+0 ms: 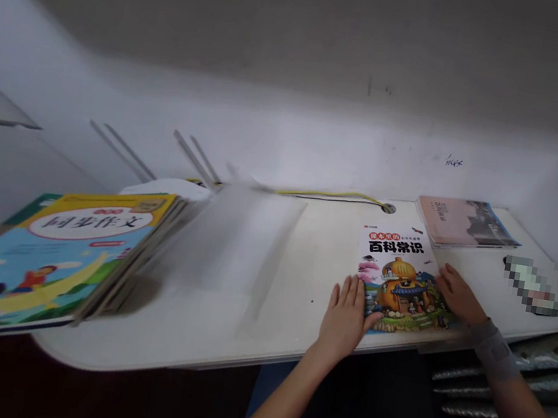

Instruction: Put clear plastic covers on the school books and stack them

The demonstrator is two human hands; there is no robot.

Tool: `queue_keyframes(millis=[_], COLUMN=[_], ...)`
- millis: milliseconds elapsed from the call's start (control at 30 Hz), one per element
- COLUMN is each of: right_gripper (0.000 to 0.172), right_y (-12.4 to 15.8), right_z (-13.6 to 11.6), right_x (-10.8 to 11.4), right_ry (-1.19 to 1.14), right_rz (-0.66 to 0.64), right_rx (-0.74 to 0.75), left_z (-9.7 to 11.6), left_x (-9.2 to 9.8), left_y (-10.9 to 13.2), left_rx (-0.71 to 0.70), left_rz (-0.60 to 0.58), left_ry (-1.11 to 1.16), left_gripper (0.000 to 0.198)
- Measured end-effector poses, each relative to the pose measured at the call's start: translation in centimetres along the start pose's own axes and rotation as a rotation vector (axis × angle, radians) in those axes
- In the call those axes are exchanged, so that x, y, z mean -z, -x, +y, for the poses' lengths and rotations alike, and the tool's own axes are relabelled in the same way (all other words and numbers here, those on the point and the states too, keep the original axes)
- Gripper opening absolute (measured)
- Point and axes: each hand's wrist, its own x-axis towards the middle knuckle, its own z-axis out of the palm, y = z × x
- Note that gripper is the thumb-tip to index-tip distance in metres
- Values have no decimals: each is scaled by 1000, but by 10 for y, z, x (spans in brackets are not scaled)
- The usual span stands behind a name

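A book with a colourful pumpkin-house cover (401, 288) and large Chinese characters lies flat near the front edge of the white desk (220, 313). My left hand (345, 318) is open, its fingers stretched flat along the book's left edge, with the thumb at the lower left corner. On the opposite side, my right hand (462, 298) rests open, fingertips against the book's right edge. A band circles my right wrist. Neither hand grasps the book.
A stack of books (54, 258) with a yellow and blue cover overhangs the desk's left end. Behind it sits a white device with blurred antennas (197, 157). A yellow cable (334, 194) runs along the wall. Pink booklets (460, 222) and a phone (534, 286) lie at right.
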Motion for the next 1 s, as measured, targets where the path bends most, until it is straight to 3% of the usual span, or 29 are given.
queue_keyframes(millis=[300, 500, 600, 700, 833, 1000], right_gripper=[42, 49, 51, 50, 49, 47], right_y=[2, 2, -1, -3, -3, 1], right_z=[-2, -22, -51, -94, -151, -192], right_x=[-1, 20, 30, 23, -8, -39], right_ry=[-2, -195, -313, -275, 11, 282], right_rz=[20, -10, -74, -126, -179, -167], right_rx=[-4, -4, 125, 373, 597, 637], left_z=[-4, -2, -1, -11, -50, -100], left_x=[3, -2, 0, 11, 36, 50], left_y=[2, 2, 2, 2, 6, 21], left_rx=[-17, -11, -7, -54, -54, 113], left_rz=[8, 17, 5, 3, 53, 15], left_ry=[-34, -21, 18, 81, 19, -108], left_gripper=[74, 73, 74, 67, 51, 56])
